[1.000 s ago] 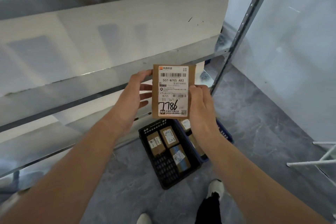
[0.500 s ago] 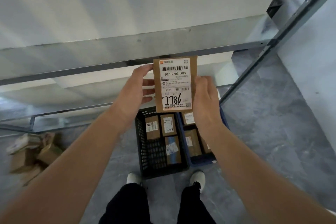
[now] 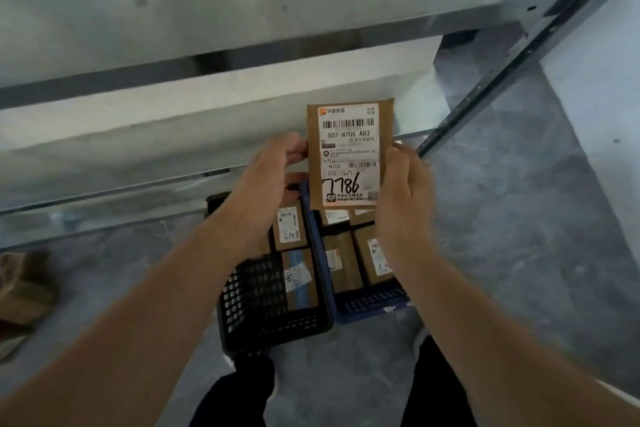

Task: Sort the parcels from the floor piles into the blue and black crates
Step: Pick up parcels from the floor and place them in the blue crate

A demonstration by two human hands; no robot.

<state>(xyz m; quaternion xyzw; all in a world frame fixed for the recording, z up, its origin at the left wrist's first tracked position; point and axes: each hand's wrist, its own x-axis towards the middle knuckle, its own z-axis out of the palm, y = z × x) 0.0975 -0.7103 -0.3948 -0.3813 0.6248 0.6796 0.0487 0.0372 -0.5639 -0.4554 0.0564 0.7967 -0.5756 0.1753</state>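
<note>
A flat brown parcel (image 3: 349, 153) with a white label marked 7786 is held upright above the crates. My left hand (image 3: 263, 180) grips its left edge and my right hand (image 3: 403, 198) grips its right edge. On the floor below stand a black crate (image 3: 256, 302) on the left and a blue crate (image 3: 372, 302) touching it on the right. Both hold several brown labelled parcels; the held parcel and my hands hide their far ends.
Grey metal shelving (image 3: 207, 28) runs across the top, with a slanted upright post (image 3: 512, 55) at the right. Loose brown parcels (image 3: 24, 291) lie on the floor at the far left. My legs in dark trousers (image 3: 235, 395) stand just before the crates.
The view has tilted further down and drawn nearer the crates. Both hands still hold the same parcel, now over the crates' far ends. The floor pile slid to the left edge.
</note>
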